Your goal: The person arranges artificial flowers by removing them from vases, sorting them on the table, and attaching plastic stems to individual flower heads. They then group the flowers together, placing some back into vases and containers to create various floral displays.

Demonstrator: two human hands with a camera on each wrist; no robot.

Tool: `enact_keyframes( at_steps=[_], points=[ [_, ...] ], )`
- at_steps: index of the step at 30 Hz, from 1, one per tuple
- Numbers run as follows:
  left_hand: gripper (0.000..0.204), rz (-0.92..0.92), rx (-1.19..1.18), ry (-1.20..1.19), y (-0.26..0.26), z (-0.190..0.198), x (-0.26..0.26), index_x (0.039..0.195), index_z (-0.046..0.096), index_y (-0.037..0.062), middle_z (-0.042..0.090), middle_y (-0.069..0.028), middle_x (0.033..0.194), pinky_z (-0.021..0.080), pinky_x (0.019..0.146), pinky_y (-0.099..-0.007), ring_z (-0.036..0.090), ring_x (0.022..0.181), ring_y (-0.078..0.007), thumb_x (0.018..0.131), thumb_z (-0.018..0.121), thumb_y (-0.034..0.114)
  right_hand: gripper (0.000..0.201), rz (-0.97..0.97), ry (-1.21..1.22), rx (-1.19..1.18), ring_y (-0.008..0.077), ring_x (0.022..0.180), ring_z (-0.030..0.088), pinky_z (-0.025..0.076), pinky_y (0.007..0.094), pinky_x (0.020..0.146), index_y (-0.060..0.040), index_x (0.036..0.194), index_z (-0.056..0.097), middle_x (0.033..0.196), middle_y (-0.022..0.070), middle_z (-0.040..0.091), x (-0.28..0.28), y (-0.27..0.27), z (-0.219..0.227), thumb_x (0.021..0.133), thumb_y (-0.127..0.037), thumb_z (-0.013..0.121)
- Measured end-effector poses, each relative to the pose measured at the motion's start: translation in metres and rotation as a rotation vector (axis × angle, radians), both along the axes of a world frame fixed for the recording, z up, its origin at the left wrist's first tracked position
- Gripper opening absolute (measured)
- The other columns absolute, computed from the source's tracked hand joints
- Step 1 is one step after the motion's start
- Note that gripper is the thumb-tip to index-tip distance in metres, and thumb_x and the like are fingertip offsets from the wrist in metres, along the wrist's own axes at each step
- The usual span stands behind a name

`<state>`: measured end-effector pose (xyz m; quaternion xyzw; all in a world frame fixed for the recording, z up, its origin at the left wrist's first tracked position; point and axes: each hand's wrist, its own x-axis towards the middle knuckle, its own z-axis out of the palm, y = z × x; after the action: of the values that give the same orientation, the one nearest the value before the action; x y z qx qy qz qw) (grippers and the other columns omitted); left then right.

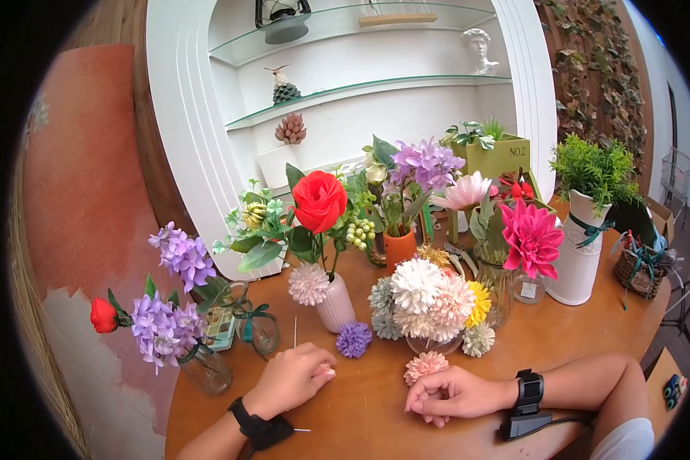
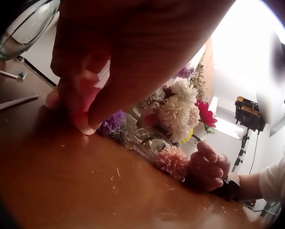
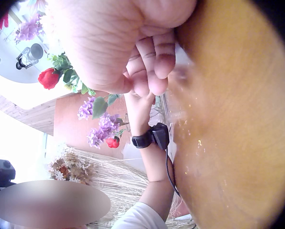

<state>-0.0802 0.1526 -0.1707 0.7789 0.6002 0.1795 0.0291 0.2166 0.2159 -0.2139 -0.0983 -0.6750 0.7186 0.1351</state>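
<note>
My left hand [image 1: 295, 377] rests on the wooden table, fingers loosely bent and fingertips down on the wood. In the left wrist view its thumb and fingers come close together over the tabletop, partly in shadow. Beyond it lies a purple pompom flower [image 1: 353, 340]. Across from it, my right hand [image 1: 456, 392] rests on its side, fingers loosely curled with nothing in them. Just behind that hand sits a peach pompom flower [image 1: 426, 368]. A low glass bowl of white, peach, yellow and grey-blue pompom flowers [image 1: 419, 286] stands farther back, between the hands.
A pink ribbed vase [image 1: 335, 305] holds a red rose [image 1: 320, 201]. Glass jars [image 1: 208, 372] with purple blossoms stand at left. A magenta flower [image 1: 530, 239] and a tall white vase [image 1: 579, 253] of greenery are at right. White shelves [image 1: 368, 96] rise behind the table.
</note>
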Motion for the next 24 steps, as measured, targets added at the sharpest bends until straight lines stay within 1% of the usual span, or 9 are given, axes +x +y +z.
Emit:
enact_keyframes(
  at_steps=[1, 3, 5, 8, 9, 11, 12, 17, 24],
  points=[
    [0.018, 0.000, 0.000, 0.000, 0.000, 0.003, -0.001, 0.097, 0.068, 0.0109, 0.066, -0.0091, 0.092, 0.053, 0.069, -0.0411, 0.065, 0.079, -0.0309, 0.083, 0.065, 0.022, 0.017, 0.000, -0.003, 0.001, 0.0042, 0.065, 0.055, 0.045, 0.0195, 0.059, -0.0004, 0.107, 0.060, 0.077, 0.0001, 0.058, 0.000, 0.000, 0.000, 0.099, -0.013, 0.054],
    [0.013, 0.071, -0.017, -0.079, 0.000, 0.011, -0.003, 0.090, 0.069, 0.0055, 0.067, -0.0100, 0.079, 0.053, 0.064, -0.0362, 0.067, 0.072, -0.0274, 0.079, 0.069, 0.014, 0.017, 0.000, -0.005, 0.002, 0.0041, 0.065, 0.055, 0.045, 0.0195, 0.059, -0.0004, 0.107, 0.060, 0.077, 0.0001, 0.059, 0.000, 0.000, 0.000, 0.099, -0.013, 0.054],
    [0.012, 0.065, 0.076, -0.002, -0.003, 0.017, -0.004, 0.088, 0.070, 0.0063, 0.068, -0.0107, 0.074, 0.053, 0.061, -0.0378, 0.067, 0.066, -0.0282, 0.080, 0.066, 0.014, 0.017, -0.001, -0.002, 0.008, 0.0040, 0.065, 0.055, 0.045, 0.0193, 0.059, -0.0004, 0.106, 0.060, 0.077, -0.0001, 0.059, 0.000, 0.000, -0.001, 0.098, -0.013, 0.054],
    [0.017, 0.308, 0.062, 0.401, -0.005, 0.019, -0.012, 0.085, 0.071, 0.0092, 0.066, -0.0141, 0.067, 0.053, 0.061, -0.0412, 0.066, 0.064, -0.0316, 0.082, 0.060, 0.022, 0.017, -0.004, -0.004, -0.003, 0.0038, 0.065, 0.055, 0.045, 0.0191, 0.059, -0.0005, 0.106, 0.061, 0.077, -0.0002, 0.059, 0.000, 0.000, 0.000, 0.098, -0.014, 0.054],
    [0.017, 0.309, 0.062, 0.401, -0.004, 0.017, -0.018, 0.085, 0.071, 0.0092, 0.066, -0.0141, 0.067, 0.053, 0.061, -0.0412, 0.066, 0.064, -0.0316, 0.082, 0.060, 0.022, 0.017, -0.004, -0.005, -0.004, 0.0038, 0.065, 0.055, 0.045, 0.0191, 0.059, -0.0005, 0.106, 0.061, 0.077, -0.0002, 0.059, 0.000, 0.000, 0.000, 0.098, -0.014, 0.054],
    [0.022, 0.390, -0.059, 0.472, -0.001, 0.011, -0.028, 0.095, 0.069, 0.0094, 0.066, -0.0148, 0.066, 0.053, 0.060, -0.0424, 0.067, 0.065, -0.0323, 0.084, 0.058, 0.025, 0.016, -0.002, -0.001, -0.001, 0.0037, 0.065, 0.055, 0.045, 0.0190, 0.059, -0.0006, 0.106, 0.061, 0.077, -0.0003, 0.059, 0.000, 0.000, -0.001, 0.098, -0.014, 0.054],
    [0.022, 0.391, -0.058, 0.472, 0.000, 0.009, -0.029, 0.095, 0.069, 0.0094, 0.066, -0.0148, 0.066, 0.053, 0.060, -0.0424, 0.067, 0.065, -0.0323, 0.084, 0.058, 0.025, 0.016, -0.001, -0.001, 0.000, 0.0037, 0.065, 0.055, 0.045, 0.0190, 0.059, -0.0006, 0.106, 0.061, 0.077, -0.0003, 0.059, 0.000, 0.000, 0.000, 0.098, -0.014, 0.054],
    [0.035, 0.364, -0.244, 0.545, 0.003, 0.000, -0.035, 0.119, 0.060, 0.0105, 0.067, -0.0129, 0.068, 0.051, 0.056, -0.0451, 0.066, 0.061, -0.0321, 0.089, 0.051, 0.028, 0.016, -0.002, -0.009, 0.007, 0.0038, 0.065, 0.055, 0.045, 0.0191, 0.059, -0.0005, 0.105, 0.061, 0.077, -0.0002, 0.059, 0.001, 0.000, 0.000, 0.098, -0.013, 0.055],
    [0.040, 0.358, -0.142, 0.552, 0.001, 0.000, -0.026, 0.125, 0.057, 0.0091, 0.068, -0.0123, 0.067, 0.051, 0.054, -0.0444, 0.066, 0.060, -0.0318, 0.090, 0.050, 0.027, 0.016, 0.001, -0.011, 0.013, 0.0039, 0.065, 0.055, 0.045, 0.0192, 0.059, -0.0002, 0.106, 0.061, 0.077, 0.0000, 0.059, 0.001, 0.000, 0.000, 0.098, -0.013, 0.055]
  ],
)
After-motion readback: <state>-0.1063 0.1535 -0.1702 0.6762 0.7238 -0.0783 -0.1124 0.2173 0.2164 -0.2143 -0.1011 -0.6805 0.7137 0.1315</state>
